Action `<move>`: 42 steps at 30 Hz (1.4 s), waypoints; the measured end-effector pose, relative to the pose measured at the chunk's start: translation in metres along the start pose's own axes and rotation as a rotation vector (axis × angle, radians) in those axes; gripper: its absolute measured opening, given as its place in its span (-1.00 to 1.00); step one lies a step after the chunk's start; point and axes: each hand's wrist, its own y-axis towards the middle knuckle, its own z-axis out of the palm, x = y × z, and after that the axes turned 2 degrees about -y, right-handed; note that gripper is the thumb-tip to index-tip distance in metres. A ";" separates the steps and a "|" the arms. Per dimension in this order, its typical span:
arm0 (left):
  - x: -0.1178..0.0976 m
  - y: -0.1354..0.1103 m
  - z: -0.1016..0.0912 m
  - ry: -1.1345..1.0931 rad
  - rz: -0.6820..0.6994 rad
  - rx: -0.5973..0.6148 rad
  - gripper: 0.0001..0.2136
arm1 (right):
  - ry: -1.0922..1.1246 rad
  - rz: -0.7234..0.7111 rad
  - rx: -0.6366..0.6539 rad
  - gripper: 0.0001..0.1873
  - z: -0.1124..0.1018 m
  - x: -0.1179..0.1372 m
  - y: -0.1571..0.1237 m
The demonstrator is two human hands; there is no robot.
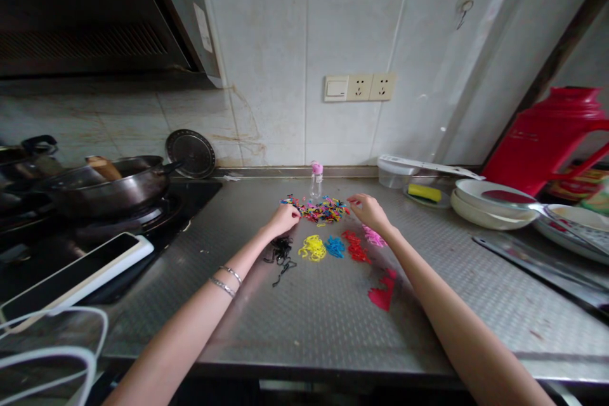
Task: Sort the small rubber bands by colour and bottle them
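A mixed heap of small coloured rubber bands (328,210) lies on the metal counter. My left hand (284,219) is at its left edge, fingers closed in a pinch; whatever they hold is too small to make out. Just below that hand are black rubber bands (281,252). My right hand (370,210) hovers right of the heap with fingers curled together, their contents unclear. Separate piles of yellow bands (313,247), blue bands (335,246), red bands (356,247) and pink bands (373,236) form a row between my forearms; the right arm borders the pink ones.
Behind the heap stands a clear bottle (316,181) with a pink top. A red torn piece (383,290) lies near my right forearm. Left are a pan (109,190) on the stove and a white device (76,279); right are bowls (490,212), a knife (537,266) and a red thermos (547,139).
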 end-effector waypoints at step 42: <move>-0.040 0.038 -0.015 -0.465 -0.040 -0.136 -0.75 | -0.367 0.079 0.159 -0.70 0.006 0.010 -0.007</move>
